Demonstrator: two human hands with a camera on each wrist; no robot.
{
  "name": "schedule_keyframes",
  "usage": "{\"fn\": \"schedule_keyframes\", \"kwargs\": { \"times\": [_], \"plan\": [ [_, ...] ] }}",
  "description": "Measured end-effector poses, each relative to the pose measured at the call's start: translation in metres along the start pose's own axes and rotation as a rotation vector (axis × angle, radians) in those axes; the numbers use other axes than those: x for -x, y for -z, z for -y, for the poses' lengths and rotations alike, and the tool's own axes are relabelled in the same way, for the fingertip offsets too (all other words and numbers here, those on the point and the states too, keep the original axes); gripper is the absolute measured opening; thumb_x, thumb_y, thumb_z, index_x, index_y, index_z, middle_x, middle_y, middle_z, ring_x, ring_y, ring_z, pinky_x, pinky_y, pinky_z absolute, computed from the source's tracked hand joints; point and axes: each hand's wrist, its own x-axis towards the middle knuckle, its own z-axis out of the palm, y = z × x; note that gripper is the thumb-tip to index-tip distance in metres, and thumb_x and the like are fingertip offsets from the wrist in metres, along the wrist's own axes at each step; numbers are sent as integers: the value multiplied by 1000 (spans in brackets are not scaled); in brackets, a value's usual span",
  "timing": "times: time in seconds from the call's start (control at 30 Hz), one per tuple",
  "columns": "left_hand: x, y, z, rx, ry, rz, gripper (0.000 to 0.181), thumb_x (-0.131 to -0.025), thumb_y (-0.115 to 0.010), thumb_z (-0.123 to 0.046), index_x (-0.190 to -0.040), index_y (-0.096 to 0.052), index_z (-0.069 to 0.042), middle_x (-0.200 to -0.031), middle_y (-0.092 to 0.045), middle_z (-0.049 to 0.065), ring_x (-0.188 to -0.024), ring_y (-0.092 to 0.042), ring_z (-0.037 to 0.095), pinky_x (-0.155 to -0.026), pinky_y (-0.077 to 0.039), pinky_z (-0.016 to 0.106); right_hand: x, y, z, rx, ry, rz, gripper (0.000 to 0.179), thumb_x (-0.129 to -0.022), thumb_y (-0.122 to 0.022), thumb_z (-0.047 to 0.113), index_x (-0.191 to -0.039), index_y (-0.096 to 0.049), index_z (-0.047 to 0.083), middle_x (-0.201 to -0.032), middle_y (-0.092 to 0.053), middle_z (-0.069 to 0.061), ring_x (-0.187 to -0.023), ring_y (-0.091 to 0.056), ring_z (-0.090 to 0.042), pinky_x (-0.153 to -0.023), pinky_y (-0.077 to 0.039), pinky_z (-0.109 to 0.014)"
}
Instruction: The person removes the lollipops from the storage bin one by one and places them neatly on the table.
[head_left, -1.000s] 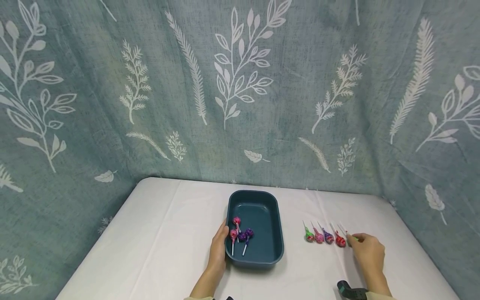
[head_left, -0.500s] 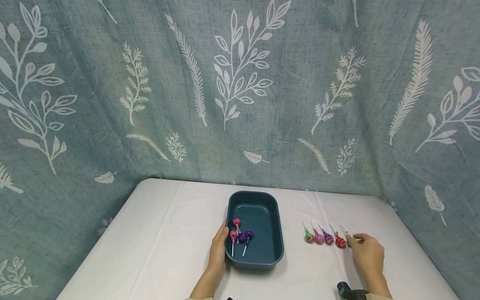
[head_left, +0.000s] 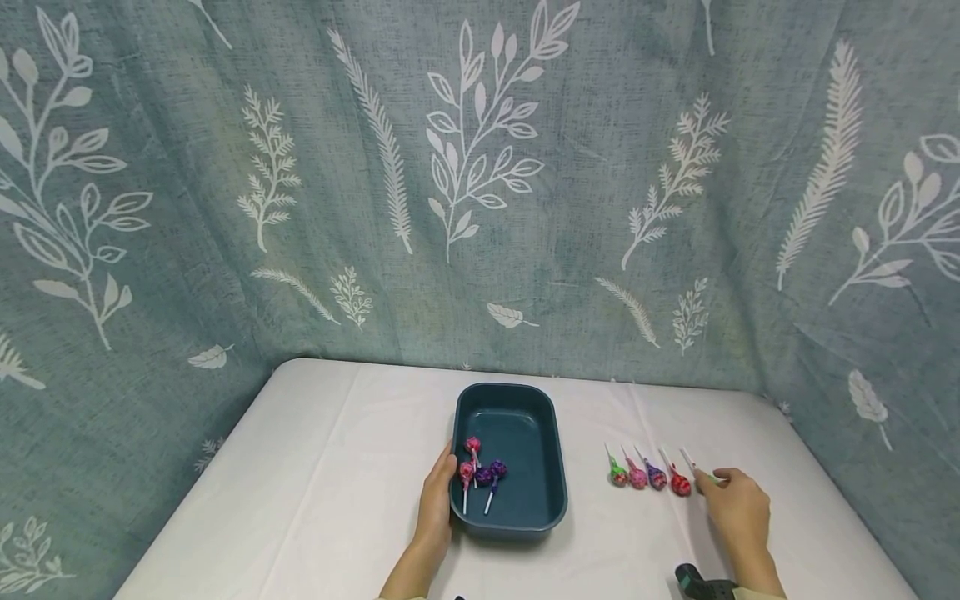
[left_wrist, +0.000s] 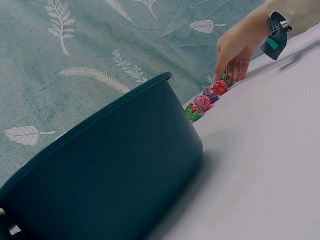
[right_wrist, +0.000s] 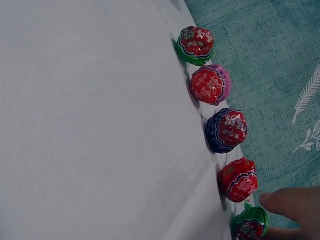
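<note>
My left hand (head_left: 436,500) holds the left side of a dark teal tray (head_left: 557,450), its thumb at the rim. Inside the tray, near that side, lie pink lollipops (head_left: 467,472) and purple lollipops (head_left: 498,468). My right hand (head_left: 737,507) pinches a green lollipop (right_wrist: 250,223) at the right end of a row on the table. Its white stick points away toward the back. Beside it in the row are a red lollipop (head_left: 680,485), a dark blue-purple lollipop (head_left: 657,477), a pink lollipop (head_left: 637,477) and another green lollipop (head_left: 618,476).
A white cloth covers the table (head_left: 337,500). Behind and along both sides hangs a grey-green curtain (head_left: 570,250) printed with white leaves. Between the tray and the row of lollipops is a stretch of white cloth. A dark wrist device (head_left: 703,583) sits on my right wrist.
The stick of the right-hand green lollipop has swung slightly to the right, away from the red one's stick. My left hand and the tray stay in place.
</note>
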Motion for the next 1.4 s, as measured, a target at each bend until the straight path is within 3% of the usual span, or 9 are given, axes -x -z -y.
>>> {"fn": "schedule_keyframes", "kwargs": {
  "times": [0.2,0.33,0.43,0.6,0.77,1.0,1.17,1.27,1.4],
  "plan": [
    [1,-2,-2,13,0,-1,49,-105,-36,-25,-148,-35,-2,-155,-27,16,-144,-12,35,-115,-7,51,1,4,1,-2,-32,-12,48,-92,-61,22,-116,-52,-19,-93,-59,-33,-84,-57,-44,-66,-46,-50],
    [2,-3,-4,12,1,-8,50,-104,-37,-25,-148,-35,-2,-155,-28,16,-144,-13,35,-115,-7,51,5,10,8,-12,-16,-66,45,-94,-59,20,-119,-52,-17,-97,-58,-32,-87,-55,-45,-69,-45,-52],
    [2,-2,-4,15,-3,-12,51,-104,-39,-26,-148,-35,-1,-154,-28,17,-144,-13,35,-115,-7,51,9,14,22,-55,78,-125,39,-94,-60,17,-118,-56,-13,-100,-60,-30,-90,-56,-43,-72,-45,-53],
    [1,-1,-4,14,-3,-23,51,-104,-40,-27,-148,-36,-1,-154,-28,16,-144,-13,35,-115,-7,51,22,16,56,-184,353,-177,26,-91,-64,11,-110,-65,-7,-94,-66,-22,-87,-63,-38,-75,-48,-51],
    [1,0,-5,16,4,-20,50,-104,-38,-27,-148,-36,-3,-155,-27,16,-144,-13,35,-115,-7,51,34,3,90,-248,552,-118,20,-88,-68,5,-106,-68,-4,-92,-68,-17,-86,-65,-34,-78,-52,-50],
    [1,0,-3,-3,10,-16,52,-104,-39,-30,-149,-35,-4,-155,-27,16,-145,-12,36,-115,-7,53,50,-25,123,-290,753,48,18,-84,-72,1,-102,-70,0,-93,-69,-10,-84,-66,-24,-77,-56,-42],
    [1,-2,-3,-3,13,-30,52,-103,-41,-30,-148,-37,-3,-155,-27,17,-144,-12,36,-115,-7,53,57,-36,138,-309,914,263,21,-83,-75,3,-104,-70,5,-98,-69,-6,-90,-66,-19,-81,-56,-36],
    [1,-2,-3,-2,11,-33,52,-103,-41,-29,-148,-37,-2,-154,-28,17,-144,-12,37,-115,-7,53,58,-38,146,-238,1004,367,23,-83,-75,6,-106,-71,7,-101,-69,-4,-94,-66,-17,-83,-55,-36],
    [1,-3,-2,-6,15,-33,52,-103,-41,-29,-147,-37,-2,-154,-28,17,-144,-13,37,-115,-7,54,61,-40,158,-53,1111,346,23,-82,-78,15,-104,-72,13,-99,-68,3,-92,-65,-14,-78,-55,-35]
  ]
}}
